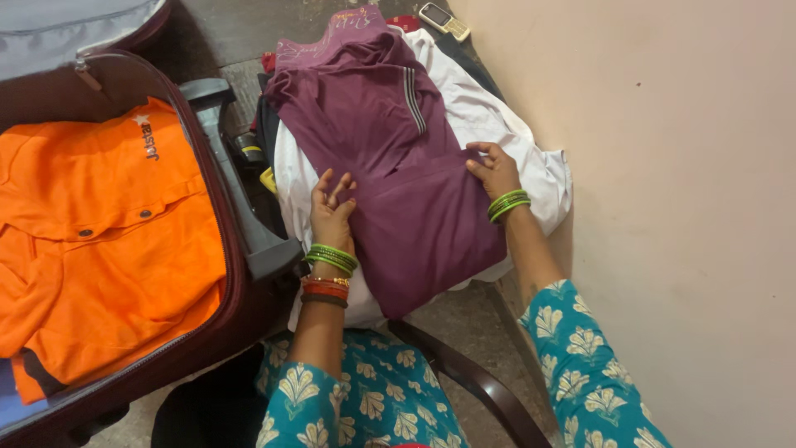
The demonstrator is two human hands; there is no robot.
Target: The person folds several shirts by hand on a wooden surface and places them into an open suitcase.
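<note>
Two hands press flat on one purple shirt [390,158] at centre frame: left hand [332,211] and right hand [493,170], fingers spread, gripping nothing. One orange shirt [99,232] lies in one open suitcase [236,249] at left.

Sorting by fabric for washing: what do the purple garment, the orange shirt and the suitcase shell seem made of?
Purple garment: soft matte knit, probably; it drapes and creases. Orange shirt: matte woven or piqué cloth, likely, with collar and buttons. Suitcase: fabric-covered shell, apparently, with a hard plastic handle.

Grey floor [249,33] under open suitcase [240,249] and clothes pile [497,124].
</note>
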